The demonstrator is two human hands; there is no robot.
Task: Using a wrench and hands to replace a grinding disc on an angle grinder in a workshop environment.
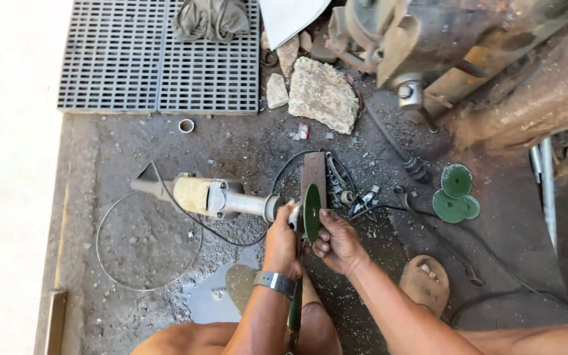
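A large angle grinder lies on the dirty concrete floor, its body pointing left and its head to the right. A green grinding disc stands on edge at the grinder's head. My left hand, with a metal watch on the wrist, grips the head just behind the disc. My right hand holds the disc's right face and edge with its fingers. A green-handled tool runs down from under my left hand.
Three spare green discs lie at right. Loose metal parts sit behind the disc. Big stones, a floor grate, a puddle, black cable, a wire loop and my sandalled foot surround me.
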